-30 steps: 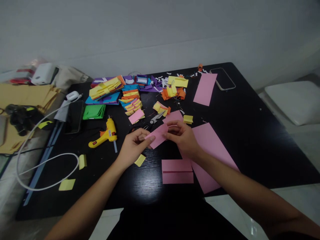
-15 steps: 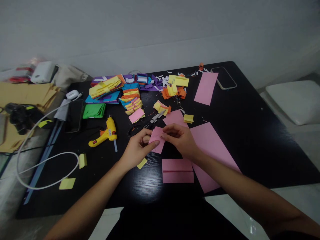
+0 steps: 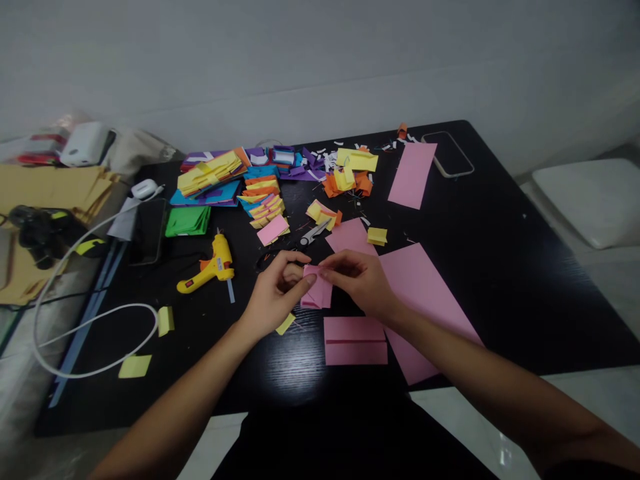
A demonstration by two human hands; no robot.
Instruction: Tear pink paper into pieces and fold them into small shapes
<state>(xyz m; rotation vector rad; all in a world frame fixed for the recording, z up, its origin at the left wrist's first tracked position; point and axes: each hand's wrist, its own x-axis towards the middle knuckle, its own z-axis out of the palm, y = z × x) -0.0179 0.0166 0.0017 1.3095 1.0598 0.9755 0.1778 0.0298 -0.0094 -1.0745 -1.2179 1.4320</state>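
A small folded pink paper [image 3: 317, 293] is held between both hands above the black table. My left hand [image 3: 280, 290] grips its left side, thumb on top. My right hand [image 3: 357, 277] pinches its upper right part between thumb and fingers. Just below lies a creased pink sheet [image 3: 355, 353] with a dark line across its middle. A large pink sheet [image 3: 425, 293] lies partly under my right forearm. Scissors [image 3: 313, 233] rest behind my hands, their handles partly hidden. A small yellow paper piece [image 3: 285, 324] lies beside my left wrist.
A yellow glue gun [image 3: 215, 267] lies on the left, near a looped white cable [image 3: 95, 375]. Stacks of coloured paper [image 3: 213, 175], orange and yellow folded pieces [image 3: 347, 183] and scraps line the back. A phone case [image 3: 453, 155] sits at the back right.
The pink paper between my hands has turned and its folds now stand apart at the lower edge. Both hands have shifted only slightly.
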